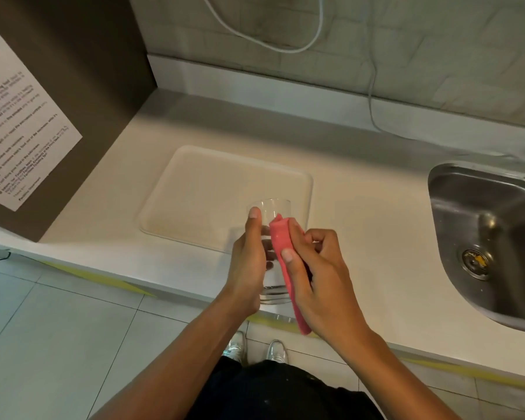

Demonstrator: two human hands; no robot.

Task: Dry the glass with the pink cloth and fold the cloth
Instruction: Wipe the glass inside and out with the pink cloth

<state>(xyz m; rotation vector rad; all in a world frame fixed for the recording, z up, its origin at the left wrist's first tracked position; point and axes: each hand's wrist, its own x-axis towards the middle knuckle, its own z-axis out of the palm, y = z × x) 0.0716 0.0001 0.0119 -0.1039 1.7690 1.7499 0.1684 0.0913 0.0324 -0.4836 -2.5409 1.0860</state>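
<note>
Left hand clamped around glass; right hand grip presses pink cloth against it.

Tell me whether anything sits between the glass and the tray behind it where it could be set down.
Nothing visible does. The glass is held in the left hand just over the near edge of the tray, whose surface is bare. The right hand presses the pink cloth against the glass's right side, away from the tray.
</note>
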